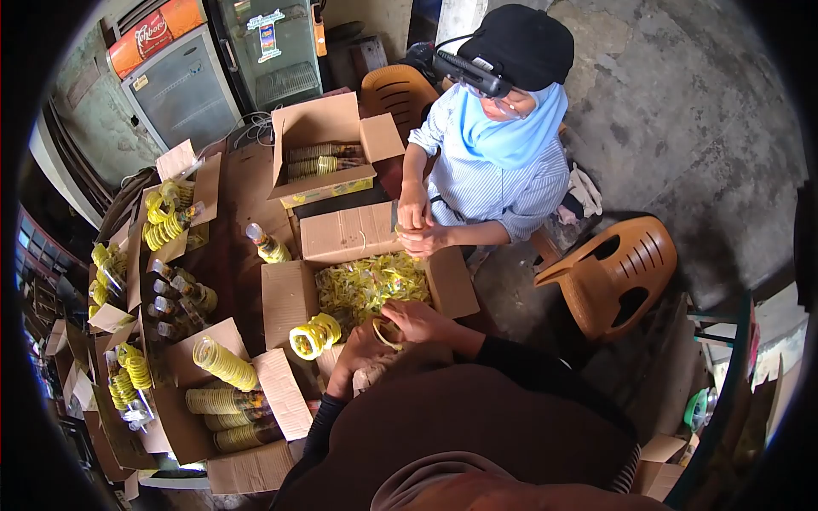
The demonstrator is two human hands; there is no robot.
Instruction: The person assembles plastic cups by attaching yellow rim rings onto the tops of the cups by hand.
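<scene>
Your left hand [360,347] and right hand [415,322] are close together, pinching a yellow loop [389,337] between them, at the near side of an open box [284,298] filled with yellow strips [371,285]. A yellow ring stack [315,336] is just beside your left hand; a co-worker [481,192] faces you across the box.
</scene>
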